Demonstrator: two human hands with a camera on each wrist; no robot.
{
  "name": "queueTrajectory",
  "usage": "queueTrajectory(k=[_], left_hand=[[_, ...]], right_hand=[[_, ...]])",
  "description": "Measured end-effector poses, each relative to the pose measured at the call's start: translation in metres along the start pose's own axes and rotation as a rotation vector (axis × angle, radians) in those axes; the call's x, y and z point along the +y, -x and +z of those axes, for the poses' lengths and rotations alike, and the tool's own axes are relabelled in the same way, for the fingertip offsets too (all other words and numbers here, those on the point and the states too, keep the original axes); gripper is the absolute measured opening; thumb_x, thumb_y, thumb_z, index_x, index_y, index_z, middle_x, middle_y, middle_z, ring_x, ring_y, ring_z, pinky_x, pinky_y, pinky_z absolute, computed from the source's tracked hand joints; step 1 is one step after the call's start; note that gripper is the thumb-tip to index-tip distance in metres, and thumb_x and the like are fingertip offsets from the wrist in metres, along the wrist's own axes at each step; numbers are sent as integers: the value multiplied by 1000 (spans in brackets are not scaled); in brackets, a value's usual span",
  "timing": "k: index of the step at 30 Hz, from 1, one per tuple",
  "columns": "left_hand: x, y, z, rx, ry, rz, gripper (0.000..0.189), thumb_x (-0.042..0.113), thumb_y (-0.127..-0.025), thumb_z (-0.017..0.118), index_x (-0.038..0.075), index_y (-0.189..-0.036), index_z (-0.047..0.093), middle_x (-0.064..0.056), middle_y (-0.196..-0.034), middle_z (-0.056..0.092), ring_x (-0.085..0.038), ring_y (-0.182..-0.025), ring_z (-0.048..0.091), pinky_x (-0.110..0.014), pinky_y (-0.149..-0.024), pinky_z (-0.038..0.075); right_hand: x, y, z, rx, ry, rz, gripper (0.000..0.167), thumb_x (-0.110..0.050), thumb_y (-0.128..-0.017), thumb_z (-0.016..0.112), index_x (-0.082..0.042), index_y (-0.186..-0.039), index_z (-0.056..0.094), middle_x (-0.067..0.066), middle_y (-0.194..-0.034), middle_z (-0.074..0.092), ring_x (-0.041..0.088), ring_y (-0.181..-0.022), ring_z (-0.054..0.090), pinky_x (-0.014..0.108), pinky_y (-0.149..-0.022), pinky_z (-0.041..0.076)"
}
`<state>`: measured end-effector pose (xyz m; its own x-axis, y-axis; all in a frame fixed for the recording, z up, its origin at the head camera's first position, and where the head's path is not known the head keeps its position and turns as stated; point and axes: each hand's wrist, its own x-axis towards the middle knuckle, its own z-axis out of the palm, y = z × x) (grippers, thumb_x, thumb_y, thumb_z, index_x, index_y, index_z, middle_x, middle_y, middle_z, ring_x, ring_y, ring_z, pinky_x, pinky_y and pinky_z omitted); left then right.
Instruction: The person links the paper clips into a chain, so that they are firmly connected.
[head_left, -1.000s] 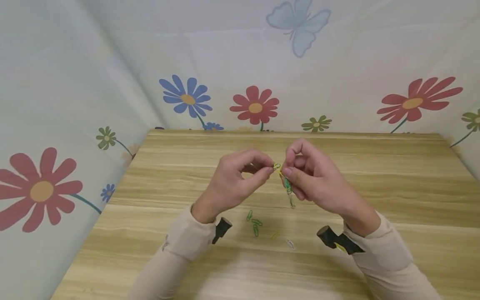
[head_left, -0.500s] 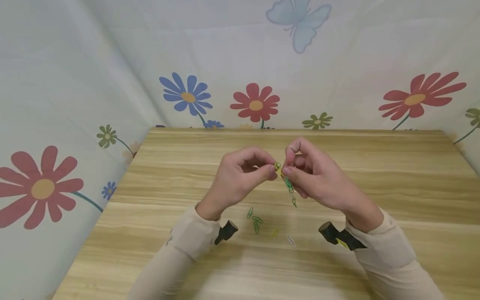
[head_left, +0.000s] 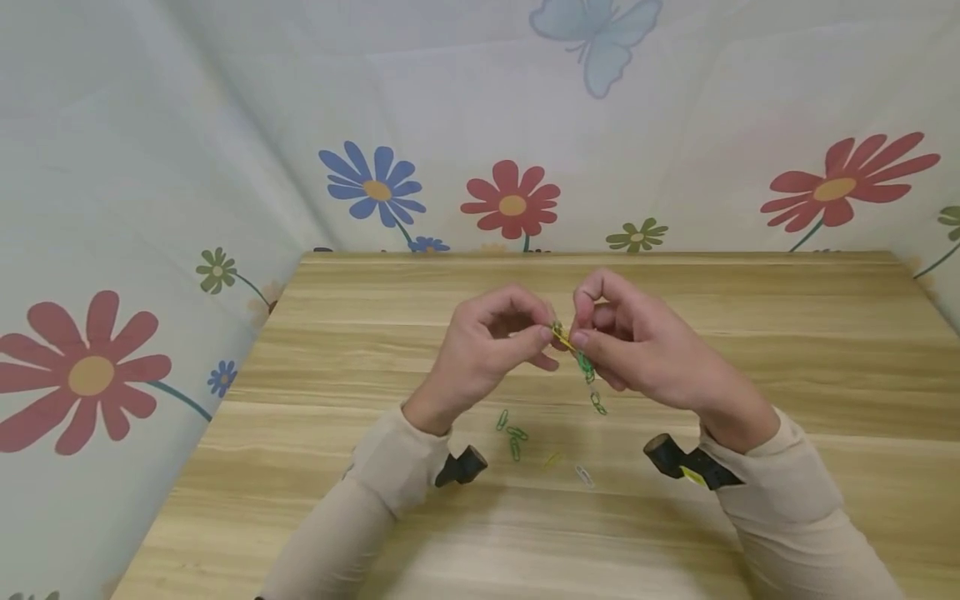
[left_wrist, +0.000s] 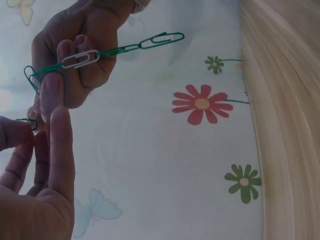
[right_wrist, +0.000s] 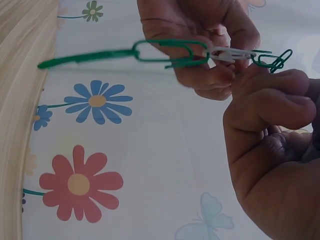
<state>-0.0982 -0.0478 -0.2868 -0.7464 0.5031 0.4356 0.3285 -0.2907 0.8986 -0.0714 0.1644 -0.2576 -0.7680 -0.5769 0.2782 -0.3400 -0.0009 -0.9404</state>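
My left hand (head_left: pixel 491 354) pinches a small green paper clip (left_wrist: pixel 34 124) between thumb and index finger. Just to its right, my right hand (head_left: pixel 637 342) pinches a yellow paper clip (head_left: pixel 564 337), the top link of a chain. The clips of the two hands meet or overlap; whether they are hooked together I cannot tell. Below the right fingertips dangles the rest of the paper clip chain (head_left: pixel 597 402). In the left wrist view a white paper clip (left_wrist: pixel 81 59) sits among its green links. The right wrist view shows a green link (right_wrist: pixel 170 52) close up.
On the wooden table (head_left: pixel 300 483) below the hands lie several loose green paper clips (head_left: pixel 516 435), a yellow one (head_left: pixel 553 459) and a white one (head_left: pixel 585 476). A flower-printed cloth (head_left: pixel 420 100) stands behind and to the left of the table.
My left hand has moved right toward the right hand, bringing its green clip up to the yellow one. The chain swings slightly right. The head view has tilted a little downward.
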Motion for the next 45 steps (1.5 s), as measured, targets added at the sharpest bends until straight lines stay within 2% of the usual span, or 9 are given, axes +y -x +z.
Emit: queueTrajectory(k=[7, 11, 16, 20, 24, 28, 33, 38, 45], left_hand=[[-5, -3, 1, 44, 138, -31, 3, 2, -93, 60, 2, -95, 62, -5, -94, 56, -19, -83, 59, -40, -75, 60], [-3, -3, -1, 68, 122, -36, 4, 4, -92, 61, 1, -95, 60, -5, -96, 54, -18, -84, 56, -35, -73, 59], [4, -3, -1, 48, 13, -49, 9, 2, -92, 58, -6, -96, 56, -9, -94, 55, -20, -77, 58, -34, -69, 58], [10, -3, 1, 31, -116, -78, 11, 4, -93, 57, -7, -97, 55, -11, -87, 55, -22, -68, 55, -34, -64, 56], [15, -2, 6, 13, -272, -112, 9, 8, -94, 56, 0, -97, 57, -9, -84, 55, -22, -69, 53, -31, -59, 52], [18, 0, 9, -19, -394, -124, 8, 13, -93, 55, 6, -96, 56, -5, -85, 56, -19, -73, 53, -29, -58, 47], [17, 1, 9, -91, -285, -134, 7, 9, -93, 51, 2, -95, 53, -8, -88, 52, -22, -73, 52, -31, -56, 51], [16, 1, 8, -137, -157, -153, 10, 8, -94, 48, -1, -92, 51, -9, -82, 48, -23, -57, 47, -30, -50, 47], [18, 2, 9, -122, -192, -166, 7, 5, -97, 50, -1, -95, 53, -6, -72, 48, -19, -48, 41, -26, -45, 38]], right_hand=[[-2, 1, -2, 3, 17, -6, 12, 7, -101, 49, -1, -101, 40, 8, -61, 42, 20, -42, 35, 33, -37, 28], [-2, -1, -2, 21, 46, 10, 11, 6, -102, 50, -1, -102, 41, 10, -64, 47, 21, -44, 37, 32, -37, 31], [-3, -2, -2, 85, 164, 45, 9, 2, -103, 52, 0, -111, 50, 12, -87, 65, 23, -50, 50, 30, -44, 44], [-5, -1, 0, 170, 263, 52, 12, -4, -102, 57, -4, -114, 61, 7, -99, 65, 24, -55, 56, 32, -49, 46], [-10, 1, 5, 232, 301, 21, 9, -9, -100, 63, -8, -108, 67, 5, -89, 62, 22, -55, 53, 32, -49, 45], [-12, 0, 8, 236, 303, -19, 5, -5, -98, 65, -9, -98, 69, 3, -75, 58, 20, -53, 49, 30, -47, 42], [-9, 0, 7, 196, 260, -22, 8, -1, -97, 64, -8, -94, 67, 5, -75, 57, 20, -54, 48, 29, -47, 42], [-5, -2, 6, 190, 213, -16, 10, -1, -96, 61, -8, -92, 65, 7, -73, 55, 21, -54, 49, 31, -48, 41], [-6, -1, 7, 200, 172, -41, 6, -1, -97, 62, -5, -93, 65, 8, -71, 54, 21, -52, 48, 31, -45, 41]])
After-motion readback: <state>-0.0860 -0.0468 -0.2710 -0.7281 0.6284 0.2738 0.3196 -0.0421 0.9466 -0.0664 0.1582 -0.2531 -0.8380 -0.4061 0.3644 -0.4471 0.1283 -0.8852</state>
